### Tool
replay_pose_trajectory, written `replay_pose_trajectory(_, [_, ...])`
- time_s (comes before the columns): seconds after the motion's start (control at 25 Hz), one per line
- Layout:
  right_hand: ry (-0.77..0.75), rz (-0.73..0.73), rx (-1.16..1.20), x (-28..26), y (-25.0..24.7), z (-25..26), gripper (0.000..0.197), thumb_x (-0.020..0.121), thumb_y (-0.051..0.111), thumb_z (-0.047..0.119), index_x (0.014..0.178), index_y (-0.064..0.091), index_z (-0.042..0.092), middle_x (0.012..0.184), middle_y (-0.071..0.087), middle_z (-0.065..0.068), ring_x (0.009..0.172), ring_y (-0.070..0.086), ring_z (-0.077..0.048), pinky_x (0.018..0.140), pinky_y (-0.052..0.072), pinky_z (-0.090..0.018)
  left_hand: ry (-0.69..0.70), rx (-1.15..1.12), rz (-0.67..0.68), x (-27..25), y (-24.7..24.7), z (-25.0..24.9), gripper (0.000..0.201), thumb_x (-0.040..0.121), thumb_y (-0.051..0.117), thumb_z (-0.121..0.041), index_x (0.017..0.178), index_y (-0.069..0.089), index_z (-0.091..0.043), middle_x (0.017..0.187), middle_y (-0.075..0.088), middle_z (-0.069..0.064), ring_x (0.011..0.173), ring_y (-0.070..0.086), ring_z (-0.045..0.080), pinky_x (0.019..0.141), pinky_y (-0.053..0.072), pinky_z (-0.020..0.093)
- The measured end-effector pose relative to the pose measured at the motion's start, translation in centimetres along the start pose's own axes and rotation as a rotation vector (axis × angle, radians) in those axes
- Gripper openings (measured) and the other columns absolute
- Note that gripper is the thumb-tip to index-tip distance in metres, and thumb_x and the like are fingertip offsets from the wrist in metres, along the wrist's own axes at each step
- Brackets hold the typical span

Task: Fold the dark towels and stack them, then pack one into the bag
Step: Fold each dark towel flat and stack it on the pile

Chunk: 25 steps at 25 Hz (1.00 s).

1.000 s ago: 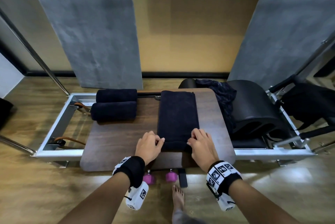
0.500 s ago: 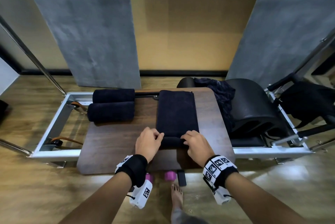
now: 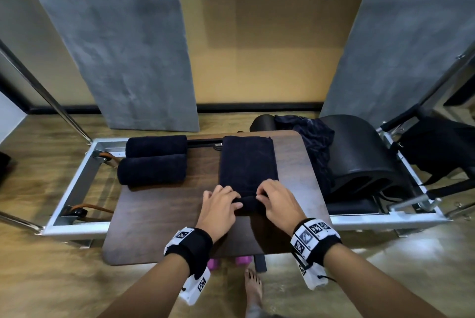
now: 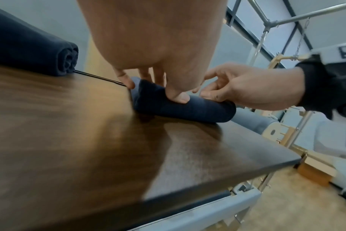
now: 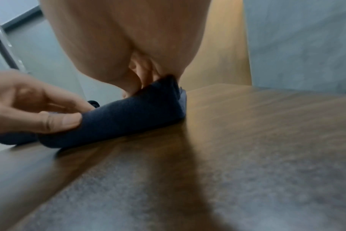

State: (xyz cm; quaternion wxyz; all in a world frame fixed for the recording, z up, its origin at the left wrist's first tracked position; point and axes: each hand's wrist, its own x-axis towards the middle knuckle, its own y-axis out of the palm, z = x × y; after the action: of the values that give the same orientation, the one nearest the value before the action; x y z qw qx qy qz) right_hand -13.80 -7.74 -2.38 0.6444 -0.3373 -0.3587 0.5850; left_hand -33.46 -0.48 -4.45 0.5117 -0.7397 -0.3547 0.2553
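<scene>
A dark towel (image 3: 248, 160) lies folded lengthwise on the wooden board (image 3: 159, 214), its near end turned up into a small roll (image 4: 188, 109). My left hand (image 3: 221, 204) grips the roll's left end, thumb pressed on top. My right hand (image 3: 277, 202) pinches its right end, fingers curled over the fold (image 5: 132, 114). Two rolled dark towels (image 3: 154, 145) (image 3: 153, 169) lie side by side at the board's far left. A black bag (image 3: 442, 148) sits at the far right.
A crumpled dark cloth (image 3: 313, 142) drapes over a black padded barrel (image 3: 359, 153) right of the board. A metal frame (image 3: 79, 184) surrounds the board. Pink dumbbells (image 3: 241, 261) and a bare foot (image 3: 253, 289) are on the floor below the near edge.
Both hands have turned the towel's near end over and pushed it away from me, so a small roll has formed under the fingers.
</scene>
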Motion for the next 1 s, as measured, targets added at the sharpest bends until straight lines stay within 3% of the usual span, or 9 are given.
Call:
replay_pose_trajectory(0.08, [-0.114,-0.001,-0.127,-0.4,0.0,-0.5,0.027,0.095,0.069,0.04,0.114,0.064,0.022,0.116,0.058,0.008,0.109,0.052,-0.012,0.097,0.044,-0.03,-0.038,0.041,0.034,1.3,-0.1,0.1,0.025,0.106,0.05,-0.021,0.12,0.068,-0.031,0.115,0.06,-0.013,0.115,0.049,0.014,0.092,0.03,0.037])
replay_pose_trajectory(0.2, [-0.151,0.112,-0.229,0.2,0.0,-1.0,0.033,0.096,0.068,0.032,0.126,0.064,0.02,0.121,0.061,0.006,0.112,0.055,-0.016,0.1,0.042,-0.03,-0.03,0.096,0.086,2.5,-0.4,0.0,0.028,0.098,0.047,-0.01,0.106,0.066,-0.029,0.102,0.057,-0.011,0.109,0.051,0.018,0.083,0.026,0.037])
replay_pose_trajectory(0.32, [-0.115,0.159,-0.231,2.2,-0.3,-1.2,0.025,0.102,0.058,0.019,0.126,0.065,0.016,0.118,0.065,0.001,0.108,0.057,-0.018,0.097,0.045,-0.031,0.041,0.061,0.009,2.7,-0.4,0.4,0.019,0.107,0.042,-0.025,0.117,0.058,-0.03,0.11,0.052,-0.011,0.111,0.049,0.016,0.084,0.029,0.035])
replay_pose_trajectory(0.48, [0.035,0.241,-0.169,4.7,-0.9,-1.1,0.029,0.094,0.057,0.003,0.119,0.062,0.016,0.112,0.07,-0.002,0.106,0.063,-0.022,0.086,0.05,-0.033,0.087,-0.013,-0.039,2.4,-1.0,1.6,0.042,0.101,0.045,-0.065,0.129,0.052,-0.034,0.123,0.047,-0.017,0.112,0.042,0.005,0.089,0.034,0.032])
replay_pose_trajectory(0.6, [0.087,0.251,-0.07,5.7,-1.0,-1.3,0.036,0.091,0.056,0.001,0.117,0.048,0.024,0.092,0.064,0.005,0.084,0.058,-0.013,0.073,0.046,-0.031,0.094,-0.015,0.019,3.2,-1.5,2.2,0.033,0.102,0.053,-0.056,0.126,0.058,-0.035,0.122,0.052,-0.021,0.116,0.045,0.007,0.096,0.034,0.034])
replay_pose_trajectory(0.68, [0.07,0.247,-0.058,6.0,-0.8,-1.6,0.034,0.091,0.055,0.002,0.113,0.045,0.026,0.089,0.06,0.007,0.082,0.057,-0.013,0.072,0.048,-0.033,0.07,-0.051,0.022,4.3,-1.8,2.2,0.024,0.105,0.054,-0.045,0.124,0.063,-0.034,0.118,0.057,-0.02,0.116,0.046,0.008,0.098,0.031,0.036])
replay_pose_trajectory(0.8, [-0.073,0.094,-0.133,5.7,-1.0,-2.0,0.014,0.101,0.055,0.031,0.112,0.058,0.023,0.108,0.058,0.004,0.101,0.058,-0.018,0.08,0.049,-0.03,0.029,-0.03,0.038,6.0,-1.7,2.0,0.023,0.109,0.049,-0.035,0.123,0.066,-0.03,0.115,0.06,-0.018,0.115,0.045,0.01,0.096,0.028,0.038])
replay_pose_trajectory(0.88, [-0.13,0.116,-0.2,5.7,-1.1,-2.6,0.048,0.095,0.057,0.061,0.122,0.065,0.021,0.122,0.053,0.005,0.114,0.05,-0.014,0.093,0.046,-0.031,0.0,-0.009,0.059,7.1,-1.6,2.1,0.025,0.11,0.045,-0.031,0.121,0.067,-0.029,0.115,0.061,-0.017,0.115,0.044,0.011,0.095,0.026,0.039])
replay_pose_trajectory(1.0, [-0.179,0.194,-0.258,6.8,-1.2,-3.1,0.053,0.093,0.063,0.055,0.134,0.063,0.021,0.125,0.058,0.007,0.118,0.05,-0.014,0.103,0.041,-0.035,-0.009,-0.004,0.075,8.1,-1.9,2.4,0.029,0.113,0.037,-0.033,0.118,0.065,-0.029,0.112,0.059,-0.016,0.114,0.047,0.014,0.095,0.028,0.039])
